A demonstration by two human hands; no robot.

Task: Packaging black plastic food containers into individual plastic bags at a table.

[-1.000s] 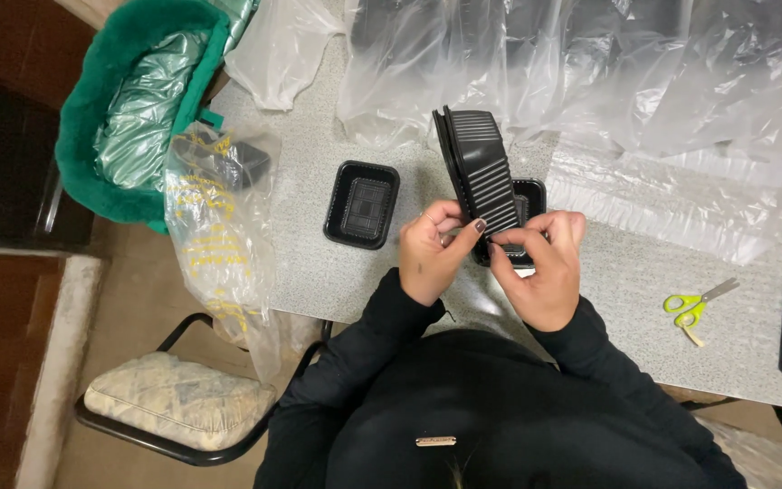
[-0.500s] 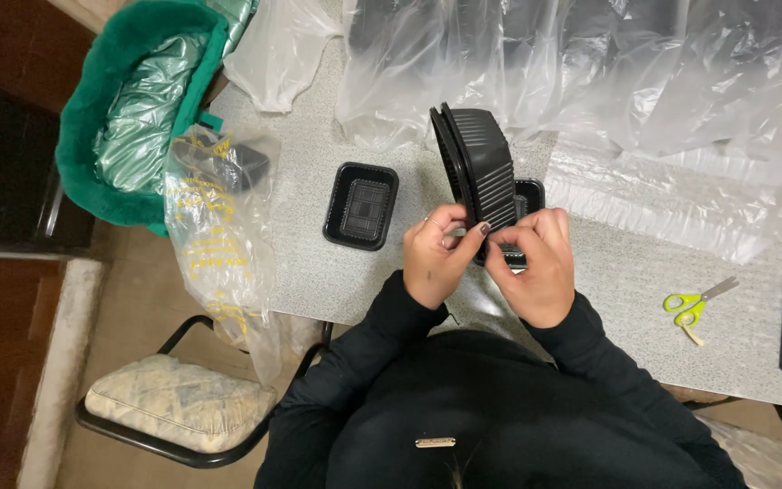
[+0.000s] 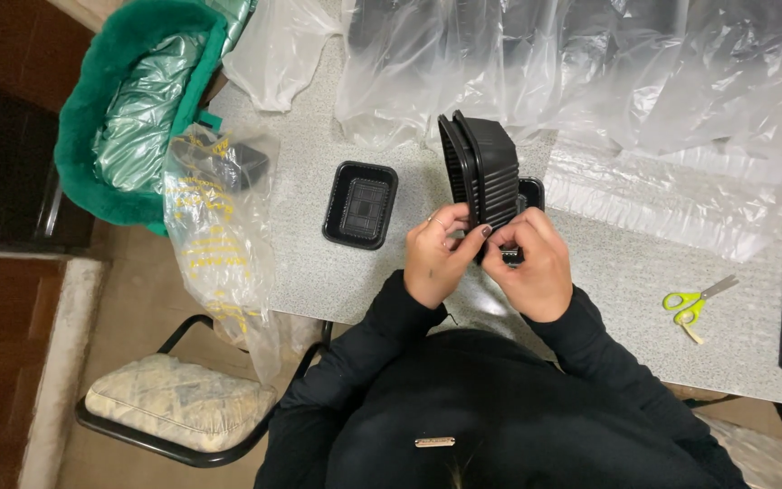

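- Black plastic trays [image 3: 481, 172], nested in a small stack, stand on edge above the table [image 3: 626, 272], tilted and gripped at their lower end.
- Left hand [image 3: 441, 254] pinches the stack's near edge, fingers curled; right hand [image 3: 527, 267] is closed on the same end, thumb pressing the rim.
- Judging by the grip, the step in hand is prying one tray off the stack; that calls for a fingertip worked between rims.
- One single tray [image 3: 361, 204] lies empty on the table, just left.
- Green basket [image 3: 133, 109] holds a silvery-green bag; clear plastic bags [image 3: 590, 81] cover the far side.
- Yellow-handled scissors [image 3: 697, 301] lie well to the right.
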